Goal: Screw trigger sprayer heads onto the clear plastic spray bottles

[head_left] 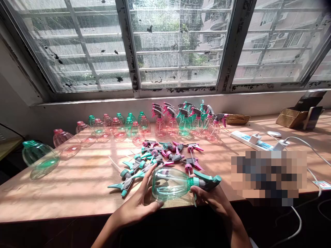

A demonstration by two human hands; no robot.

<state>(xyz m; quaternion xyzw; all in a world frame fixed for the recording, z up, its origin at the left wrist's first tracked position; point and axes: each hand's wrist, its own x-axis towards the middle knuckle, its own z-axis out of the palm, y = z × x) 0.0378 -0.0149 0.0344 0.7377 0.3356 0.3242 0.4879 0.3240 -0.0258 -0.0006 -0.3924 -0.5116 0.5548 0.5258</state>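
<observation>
A clear green spray bottle [169,184] lies on its side in the air at the table's front edge, its green and grey trigger head [208,181] on the neck and pointing right. My left hand [141,205] holds the base end between thumb and fingers. At the neck, my right hand [210,199] grips around the collar, with its fingers partly hidden behind the bottle. Just beyond, several loose trigger heads [169,156] in pink, green and grey lie in a heap, some with thin tubes showing.
Open pink and green bottles [119,130] stand at the back left, and a green one [40,158] is at the left edge. Bottles with trigger heads [184,124] stand at the back centre. A power strip [250,139] with white cables and a cardboard box [293,117] are on the right.
</observation>
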